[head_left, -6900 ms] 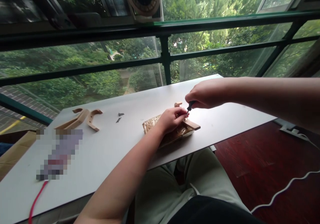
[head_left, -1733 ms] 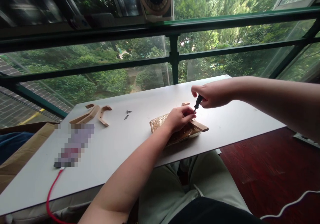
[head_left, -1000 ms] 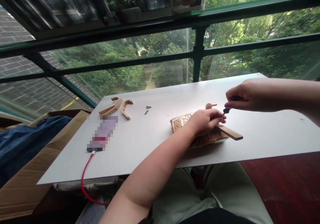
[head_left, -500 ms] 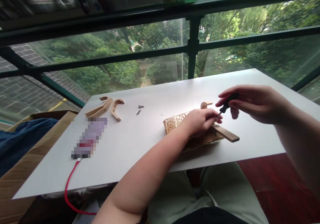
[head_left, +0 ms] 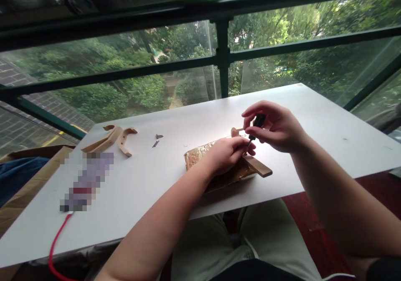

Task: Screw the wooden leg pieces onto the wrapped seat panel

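My right hand [head_left: 275, 126] is closed round a small black-handled screwdriver [head_left: 256, 124], held almost upright with its tip down on a wooden strip [head_left: 258, 167]. My left hand [head_left: 227, 155] presses on that strip and on the plastic-wrapped bundle [head_left: 200, 157] beneath it, fingers curled by the tool's tip. A rounded wooden piece [head_left: 234, 131] pokes up just behind my left fingers. What the tip touches is hidden by my fingers.
The white board [head_left: 156, 180] rests across my lap. On its left lie curved wooden parts [head_left: 112, 138], a few dark screws [head_left: 156, 139], a blurred object [head_left: 86, 180] and a red cable [head_left: 56, 239]. A cardboard box [head_left: 19, 197] sits at far left. Green window railing [head_left: 222, 59] runs behind.
My right arm has swung in so the elbow is now low and near me, and the screwdriver stands more upright. My left hand stays on the wooden strip. The view shifted.
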`<state>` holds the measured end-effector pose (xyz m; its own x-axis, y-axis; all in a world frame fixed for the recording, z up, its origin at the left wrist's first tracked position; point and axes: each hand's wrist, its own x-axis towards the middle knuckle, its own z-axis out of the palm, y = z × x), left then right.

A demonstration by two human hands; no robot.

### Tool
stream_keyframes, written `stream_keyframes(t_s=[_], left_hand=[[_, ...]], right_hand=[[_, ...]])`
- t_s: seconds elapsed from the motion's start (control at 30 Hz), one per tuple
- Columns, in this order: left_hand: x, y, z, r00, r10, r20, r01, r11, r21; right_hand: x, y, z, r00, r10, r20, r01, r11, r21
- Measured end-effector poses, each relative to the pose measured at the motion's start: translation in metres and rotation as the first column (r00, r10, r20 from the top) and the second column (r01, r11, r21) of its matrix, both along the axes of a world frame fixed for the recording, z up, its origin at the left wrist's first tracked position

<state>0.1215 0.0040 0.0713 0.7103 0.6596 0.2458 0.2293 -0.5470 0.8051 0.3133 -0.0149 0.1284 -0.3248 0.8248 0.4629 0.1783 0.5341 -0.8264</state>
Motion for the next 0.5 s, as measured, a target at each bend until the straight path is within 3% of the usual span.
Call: stream_keyframes(t_s=[0.2, 0.3, 0.5], left_hand=[[-0.003, 0.003, 0.003, 0.999, -0.003, -0.032, 0.004, 1.0, 0.015], [-0.004, 0.005, 0.005, 0.999, -0.011, -0.051, 0.014, 0.999, 0.045], [-0.005, 0.007, 0.004, 0.997, -0.04, -0.068, 0.044, 0.997, 0.057]], right_hand=[[0.015, 0.02, 0.01, 0.923, 0.383, 0.016, -0.378, 0.915, -0.141], [0.019, 0.03, 0.005, 0.886, 0.462, -0.027, -0.46, 0.871, -0.172], [0.025, 0.044, -0.018, 0.834, 0.525, -0.17, -0.535, 0.844, -0.019]])
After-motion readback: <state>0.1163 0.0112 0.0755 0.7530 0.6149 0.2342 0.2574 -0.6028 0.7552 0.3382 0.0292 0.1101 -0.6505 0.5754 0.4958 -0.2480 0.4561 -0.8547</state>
